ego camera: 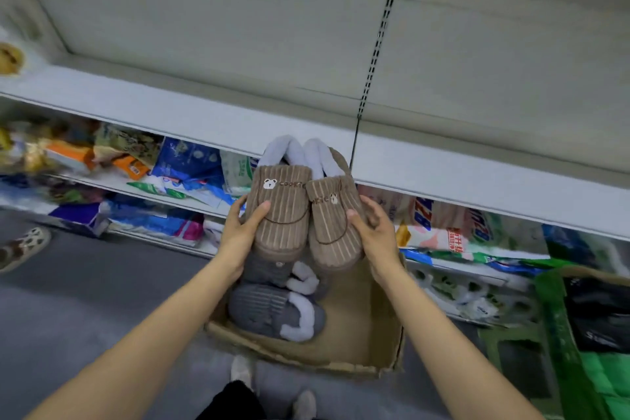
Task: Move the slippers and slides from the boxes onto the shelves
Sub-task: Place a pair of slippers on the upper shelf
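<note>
White shelf point(238, 78) stood bare just beyond, and with the left hand point(243, 227) and right hand point(371, 232) each gripping a brown slipper point(283, 211) above the box point(358, 324), I'd have lifted them level and set them down far back, side by side.

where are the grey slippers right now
In the head view the grey slippers lie in the left part of the cardboard box on the floor, just below the brown pair held up by both hands.
</note>
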